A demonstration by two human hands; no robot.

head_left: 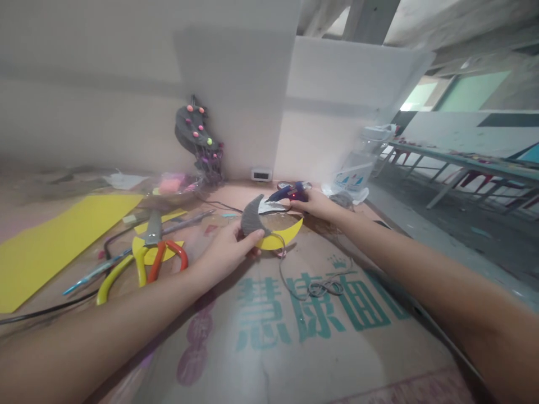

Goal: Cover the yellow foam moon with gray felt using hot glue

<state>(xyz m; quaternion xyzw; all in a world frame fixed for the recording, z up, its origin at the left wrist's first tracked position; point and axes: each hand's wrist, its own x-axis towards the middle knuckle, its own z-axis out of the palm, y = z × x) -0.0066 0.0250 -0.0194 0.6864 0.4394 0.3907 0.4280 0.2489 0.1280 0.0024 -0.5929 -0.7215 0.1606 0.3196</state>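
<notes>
My left hand [236, 247] pinches a crescent cutout [252, 216], its left part covered in grey cord and its lower right part bare yellow. My right hand [314, 203] is closed around a dark blue glue gun [297, 192] with a small red light. The gun's nozzle points left, close to the crescent's upper white part; whether it touches cannot be made out. From the crescent a loose grey cord [283, 275] trails down to a small tangled bundle [326, 288] on the printed cardboard sheet [269, 365].
Left of me lie a yellow sheet [54, 247], scissors with red handles [158, 261], yellow-handled pliers [115, 275] and a blue pen [96, 272]. A grey crescent decoration [191, 129] with coloured balls leans at the wall. A plastic jug [356, 165] stands back right.
</notes>
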